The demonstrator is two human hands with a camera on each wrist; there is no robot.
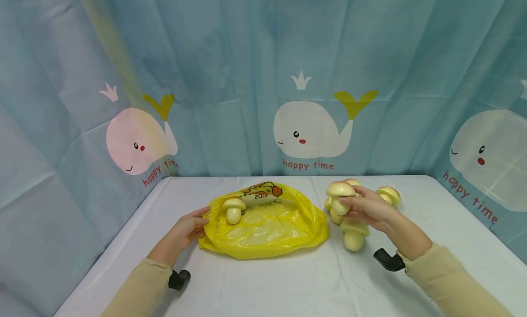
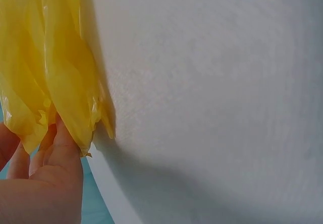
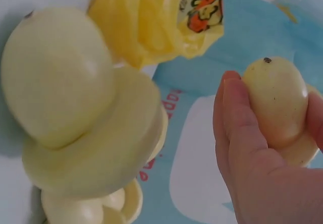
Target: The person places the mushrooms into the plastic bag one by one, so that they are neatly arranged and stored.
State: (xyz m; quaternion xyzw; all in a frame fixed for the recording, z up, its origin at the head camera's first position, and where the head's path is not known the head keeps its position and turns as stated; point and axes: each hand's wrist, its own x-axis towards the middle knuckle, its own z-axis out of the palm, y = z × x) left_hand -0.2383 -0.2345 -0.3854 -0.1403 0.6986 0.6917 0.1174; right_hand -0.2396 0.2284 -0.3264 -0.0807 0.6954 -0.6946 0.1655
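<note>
A yellow plastic bag (image 1: 263,248) lies on the table with its mouth spread wide, and one toy mushroom (image 1: 233,210) stands inside near its left side. At the bag's left edge my left hand (image 1: 188,228) holds the plastic between thumb and fingers; in the left wrist view the yellow folds (image 2: 65,72) hang over the fingers. To the right of the bag, my right hand (image 1: 368,208) grips another toy mushroom (image 1: 340,191) by its pale stem, cap up. Right below it sits a mushroom lying cap-up-tilted (image 1: 354,237), large in the right wrist view.
Several more toy mushrooms cluster behind and around the right hand, one of them (image 1: 389,195) farther right. The white table (image 1: 263,289) meets a blue curtain (image 1: 230,79) with whale prints along its back edge. Black wrist mounts (image 1: 389,260) sit at both sleeves.
</note>
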